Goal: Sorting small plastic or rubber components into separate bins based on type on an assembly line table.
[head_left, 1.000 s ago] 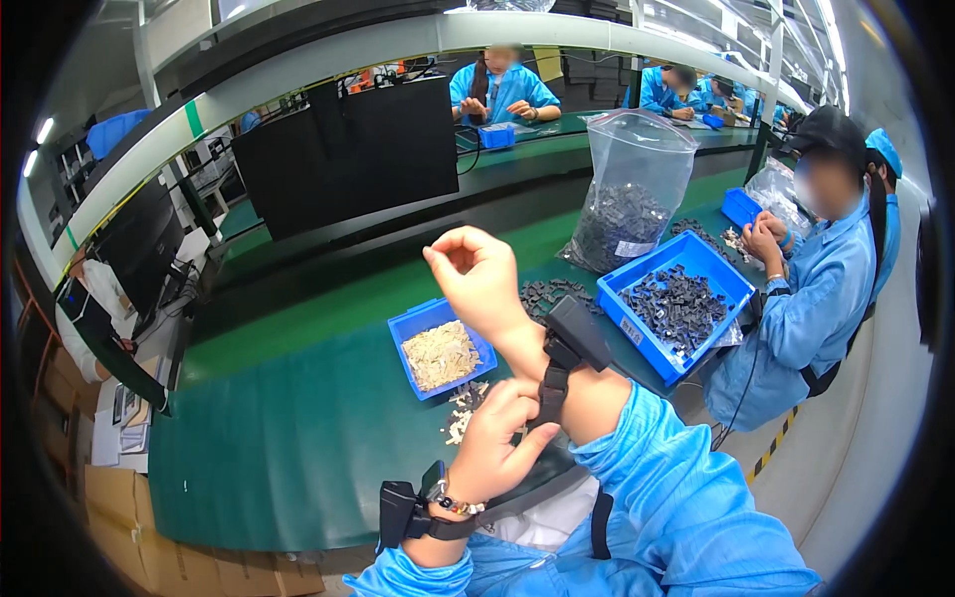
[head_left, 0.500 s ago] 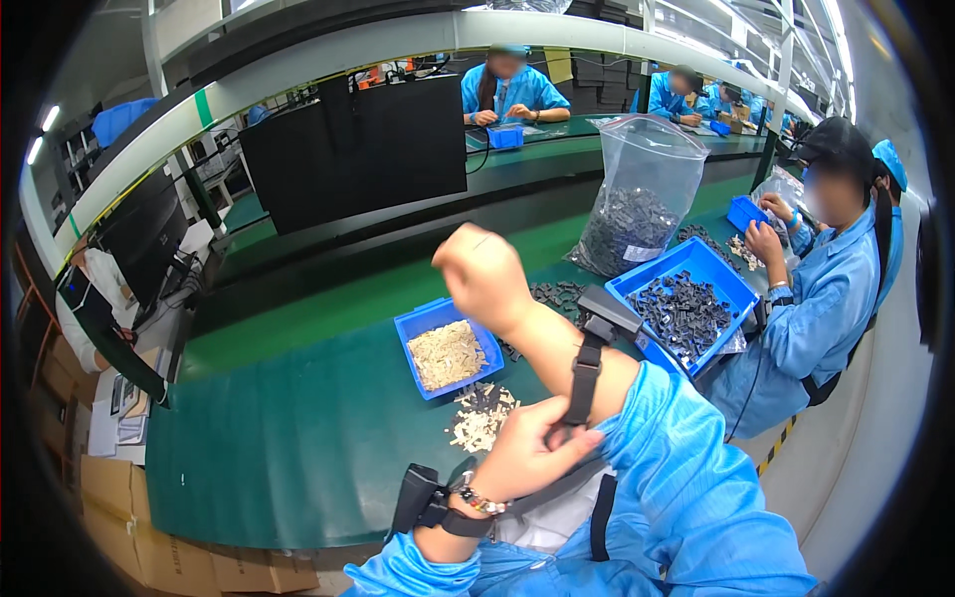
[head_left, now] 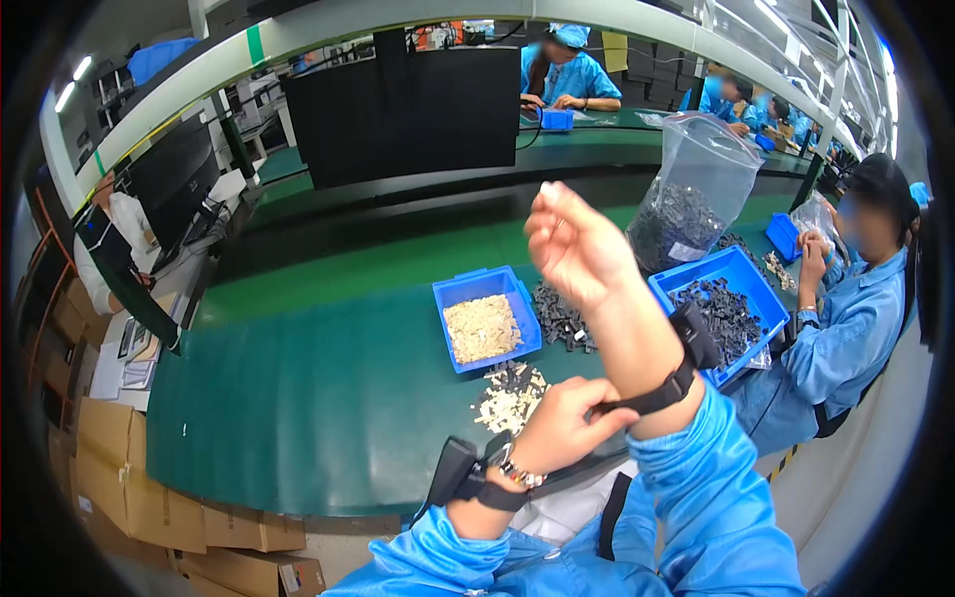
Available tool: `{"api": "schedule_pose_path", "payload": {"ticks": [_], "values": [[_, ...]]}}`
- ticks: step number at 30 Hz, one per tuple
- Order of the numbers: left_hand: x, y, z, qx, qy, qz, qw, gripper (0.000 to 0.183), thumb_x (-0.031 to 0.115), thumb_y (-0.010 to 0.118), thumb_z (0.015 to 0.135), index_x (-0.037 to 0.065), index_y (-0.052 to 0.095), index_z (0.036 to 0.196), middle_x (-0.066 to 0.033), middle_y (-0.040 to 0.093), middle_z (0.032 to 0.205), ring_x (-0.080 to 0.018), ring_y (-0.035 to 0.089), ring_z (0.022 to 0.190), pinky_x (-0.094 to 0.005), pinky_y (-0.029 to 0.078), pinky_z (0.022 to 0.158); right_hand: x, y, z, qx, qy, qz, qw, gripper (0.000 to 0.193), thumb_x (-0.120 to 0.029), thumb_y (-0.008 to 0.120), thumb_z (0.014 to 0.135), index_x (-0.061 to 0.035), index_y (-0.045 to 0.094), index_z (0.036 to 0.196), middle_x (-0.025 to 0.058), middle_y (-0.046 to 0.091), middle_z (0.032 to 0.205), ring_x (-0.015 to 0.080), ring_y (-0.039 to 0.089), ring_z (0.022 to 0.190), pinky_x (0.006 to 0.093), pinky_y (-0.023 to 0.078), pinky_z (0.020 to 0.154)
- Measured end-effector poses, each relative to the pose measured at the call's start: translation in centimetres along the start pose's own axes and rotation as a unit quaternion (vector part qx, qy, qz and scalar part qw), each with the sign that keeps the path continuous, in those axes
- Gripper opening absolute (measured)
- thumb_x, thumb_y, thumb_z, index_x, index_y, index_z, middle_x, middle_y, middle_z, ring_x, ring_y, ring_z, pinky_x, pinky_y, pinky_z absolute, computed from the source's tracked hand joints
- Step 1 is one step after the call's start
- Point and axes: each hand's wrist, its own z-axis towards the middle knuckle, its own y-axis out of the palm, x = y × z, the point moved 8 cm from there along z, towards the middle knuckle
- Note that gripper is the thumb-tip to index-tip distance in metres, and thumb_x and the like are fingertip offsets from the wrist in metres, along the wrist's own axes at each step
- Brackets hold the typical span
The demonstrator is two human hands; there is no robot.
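Note:
My right forearm is raised over the table, and my right hand point(head_left: 585, 251) has its palm turned toward me and its fingers curled in. Nothing shows in its grasp. Around that wrist runs a black strap point(head_left: 657, 399) carrying a black box-shaped device point(head_left: 695, 336). My left hand point(head_left: 569, 428) pinches the strap's edge. Another black device point(head_left: 455, 472) and a bead bracelet point(head_left: 519, 472) sit on my left wrist. Beyond my hands is a blue bin point(head_left: 528, 320) of cream pieces. A mixed pile of cream and black pieces point(head_left: 510, 398) lies in front of it.
Loose black parts point(head_left: 564, 320) lie right of the bin. Farther right are a blue tray point(head_left: 764, 289) of black parts and a clear bag point(head_left: 711, 149). A co-worker point(head_left: 846, 323) sits at the right. A dark panel point(head_left: 403, 124) stands behind; cardboard boxes point(head_left: 164, 488) are lower left.
My right hand has turned from a fist, back outward, to show its palm, and the device has swung to the arm's right side. My left hand stays at the strap. The view has shifted.

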Motion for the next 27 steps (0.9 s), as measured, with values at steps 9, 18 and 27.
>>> {"api": "schedule_pose_path", "payload": {"ticks": [9, 18, 27], "values": [[1.3, 1.5, -4.6, 0.027, 0.067, -0.001, 0.997, 0.021, 0.026, 0.073, 0.085, 0.007, 0.065, 0.080, -0.0083, 0.060, 0.067, -0.0293, 0.055, 0.066, -0.0416, 0.043, 0.064, 6.6, 2.0, -9.7, -0.089, 0.152, -0.038, 0.984, 0.013, -0.009, 0.070, 0.088, -0.0094, 0.058, 0.093, -0.0017, 0.052, 0.077, 0.0097, 0.048, 0.068, 0.0294, 0.046, 0.071], [3.3, -3.8, -5.5, -0.145, 0.036, 0.037, 0.988, 0.021, 0.014, 0.067, 0.087, 0.005, 0.068, 0.105, -0.0080, 0.069, 0.083, -0.0255, 0.066, 0.077, -0.0357, 0.051, 0.076, 2.1, -5.1, -13.6, -0.076, -0.123, -0.853, 0.502, 0.012, 0.001, 0.070, 0.075, -0.0019, 0.068, 0.086, 0.0143, 0.066, 0.081, 0.0319, 0.065, 0.075, 0.0373, 0.053, 0.066], [-6.1, -21.6, -1.6, 0.428, -0.057, 0.066, 0.899, 0.024, 0.003, 0.059, 0.094, 0.000, 0.062, 0.117, -0.0094, 0.065, 0.115, -0.0179, 0.060, 0.105, -0.0294, 0.048, 0.089, 5.2, -9.3, -10.0, -0.058, -0.041, -0.841, 0.536, 0.015, -0.012, 0.069, 0.083, -0.0035, 0.070, 0.096, 0.0121, 0.065, 0.087, 0.0318, 0.065, 0.082, 0.0404, 0.052, 0.073]]}}
